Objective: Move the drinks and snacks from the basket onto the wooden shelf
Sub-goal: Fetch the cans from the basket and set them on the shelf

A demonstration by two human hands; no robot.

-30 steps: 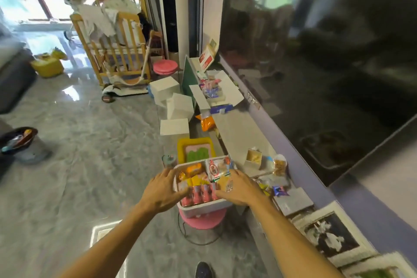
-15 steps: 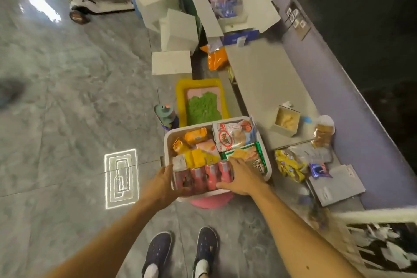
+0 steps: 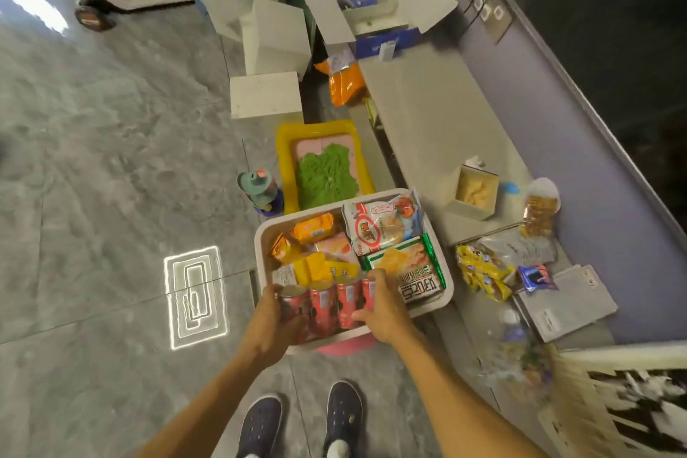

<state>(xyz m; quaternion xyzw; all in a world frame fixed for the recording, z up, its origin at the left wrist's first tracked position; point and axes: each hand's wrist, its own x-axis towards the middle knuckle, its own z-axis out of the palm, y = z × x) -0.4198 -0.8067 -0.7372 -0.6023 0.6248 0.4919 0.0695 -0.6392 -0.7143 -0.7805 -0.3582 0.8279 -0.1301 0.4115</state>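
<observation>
Right now your left grip [image 3: 271, 323] curls round the end can of a row of four red cans [image 3: 327, 303]. Your right grip [image 3: 383, 309] curls round the can at the other end, so the row is squeezed between the two. The cans stand upright along the near edge of the white basket [image 3: 260, 245], directly between your grips. Whether they have cleared the basket floor, I cannot tell. The basket rests on a pink stool [image 3: 345, 344], which shows just below your right grip.

Just beyond your grips the basket looks full. There are orange and yellow snack packs [image 3: 312, 230] past the left grip and a white and red bag [image 3: 383, 223] farther out. A green bag [image 3: 409, 268] lies flat just beside the fingers of the right grip.

The wooden shelf [image 3: 420, 115] runs away from you on the far side of your right grip, close beside the basket. An open box [image 3: 476, 193], a yellow packet [image 3: 483, 271] and a blue packet [image 3: 535, 277] lie on it, but nothing shows whether they came from the basket.

By my reading, the task has barely begun. The cans are the first load in hand, no drinks can be made out on the shelf, and every snack in the basket is left to carry across.
</observation>
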